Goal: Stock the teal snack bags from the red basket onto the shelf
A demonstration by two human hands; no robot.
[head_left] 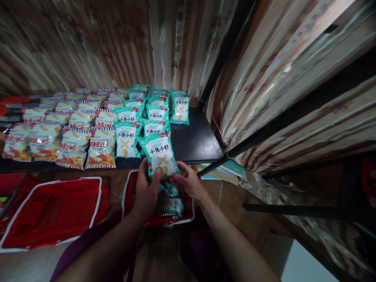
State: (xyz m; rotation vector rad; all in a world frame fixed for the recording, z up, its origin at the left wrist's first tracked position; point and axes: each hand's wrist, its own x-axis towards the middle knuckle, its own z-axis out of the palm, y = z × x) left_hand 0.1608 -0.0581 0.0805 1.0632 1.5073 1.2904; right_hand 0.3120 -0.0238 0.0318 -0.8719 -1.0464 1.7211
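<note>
A teal and white snack bag (160,153) is held upright at the shelf's front edge, above a red basket. My left hand (148,190) grips its lower left side, the thumb lying on the front. At the lower right corner, my right hand (189,181) has its fingers closed on the same bag. Behind it, more teal bags (127,140) stand in rows on the black shelf (196,141). Below my hands, the red basket (190,213) with a white rim contains several teal bags (171,206).
Rows of cream and red snack bags (101,147) fill the shelf's left part. Another red basket (55,211) is on the floor at the left. A black metal post (243,145) slants past the shelf's right end, near papers (220,172) and a striped curtain (188,43).
</note>
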